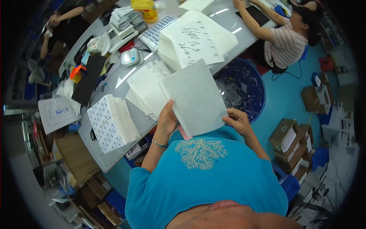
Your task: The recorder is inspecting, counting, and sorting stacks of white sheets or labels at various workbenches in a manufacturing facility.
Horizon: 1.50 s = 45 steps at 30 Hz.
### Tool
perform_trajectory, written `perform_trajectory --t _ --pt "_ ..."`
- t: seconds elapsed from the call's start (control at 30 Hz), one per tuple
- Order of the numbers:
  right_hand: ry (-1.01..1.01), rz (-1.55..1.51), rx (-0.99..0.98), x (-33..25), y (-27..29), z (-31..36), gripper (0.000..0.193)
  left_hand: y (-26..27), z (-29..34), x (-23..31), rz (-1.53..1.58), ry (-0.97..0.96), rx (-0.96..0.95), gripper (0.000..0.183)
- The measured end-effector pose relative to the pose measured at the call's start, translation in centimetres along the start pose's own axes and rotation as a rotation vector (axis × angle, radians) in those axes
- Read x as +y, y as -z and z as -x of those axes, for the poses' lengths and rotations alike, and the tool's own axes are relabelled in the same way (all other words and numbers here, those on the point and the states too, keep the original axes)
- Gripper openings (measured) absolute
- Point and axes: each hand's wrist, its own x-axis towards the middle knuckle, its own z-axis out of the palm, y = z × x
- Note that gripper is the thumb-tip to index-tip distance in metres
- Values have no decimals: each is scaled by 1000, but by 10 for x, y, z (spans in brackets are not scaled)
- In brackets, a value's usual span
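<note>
A pale grey-white sheet of paper (pixel 196 97) is held up in front of my body, tilted, with a second edge showing behind it on the left. My left hand (pixel 167 116) grips its left side, the thumb along the edge. At the lower right corner, my right hand (pixel 237 119) pinches the paper between thumb and fingers. A small pink strip (pixel 185 132) shows just under the sheet's lower left edge. Behind the held paper, a loose pile of white sheets (pixel 146 82) lies on the table, partly covered.
On the table (pixel 114 160) stand a tall stack of paper with handwriting on top (pixel 194 42), a blue-patterned stack (pixel 110 122), a small white device (pixel 132 57) and a yellow container (pixel 145 9). A blue bin (pixel 244 87) stands right of the table. A seated co-worker (pixel 288 42) works beyond it.
</note>
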Motion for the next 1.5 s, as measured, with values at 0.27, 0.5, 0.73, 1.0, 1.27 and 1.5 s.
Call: perform_trajectory --t 0.27,0.5,0.73,1.0,1.27,1.5 --pt "48 -37 184 -22 58 24 59 -118 -40 -44 -682 73 -261 61" --pt "275 -838 284 -48 85 -3 66 -153 -59 -98 -896 236 -355 58" --pt "300 -641 368 -46 111 7 64 -172 -64 -109 -963 226 -334 56" --pt "121 -195 509 -54 139 27 37 -167 -57 -107 -1060 108 -361 51" --pt "98 202 501 -69 139 23 23 -163 -46 -104 -1319 -422 -517 37" --pt "22 428 701 -66 120 18 20 -171 -23 -97 -1658 -638 -571 29"
